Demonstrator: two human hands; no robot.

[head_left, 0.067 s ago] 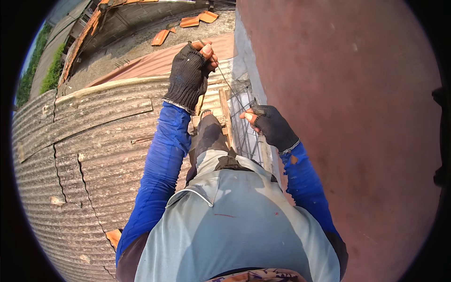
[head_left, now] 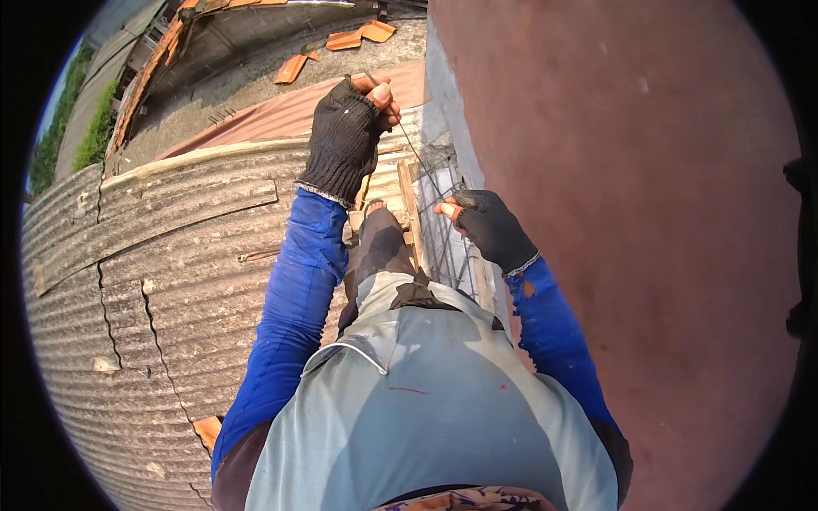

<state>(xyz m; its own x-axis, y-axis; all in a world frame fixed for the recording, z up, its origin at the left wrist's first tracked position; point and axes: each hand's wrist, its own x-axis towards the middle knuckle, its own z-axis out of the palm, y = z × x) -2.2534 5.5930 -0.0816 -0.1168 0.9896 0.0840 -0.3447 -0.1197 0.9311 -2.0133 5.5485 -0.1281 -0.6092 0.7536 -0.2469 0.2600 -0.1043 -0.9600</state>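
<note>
A thin dark wire [head_left: 415,152] runs slantwise between my hands. My left hand [head_left: 351,128], in a black fingerless knit glove, is raised ahead and pinches the wire's upper part between thumb and fingers. Lower and to the right, my right hand [head_left: 487,223], gloved the same way, has its thumb and fingertips closed on the wire's lower part. Below the right hand a rebar cage [head_left: 441,247] of crossed dark rods lies in a narrow channel along the wall. Where exactly the wire's lower end goes is hard to make out.
A reddish-brown wall [head_left: 630,213] rises close on my right. Corrugated roof sheets [head_left: 170,307], with cracks and overlapping edges, spread on the left. Wooden boards [head_left: 411,204] flank the rebar channel. Broken orange tiles [head_left: 344,40] lie farther ahead, and a tile piece [head_left: 207,430] rests at lower left.
My left hand has shifted very slightly to the right with the wire still pinched. The right hand is almost unmoved.
</note>
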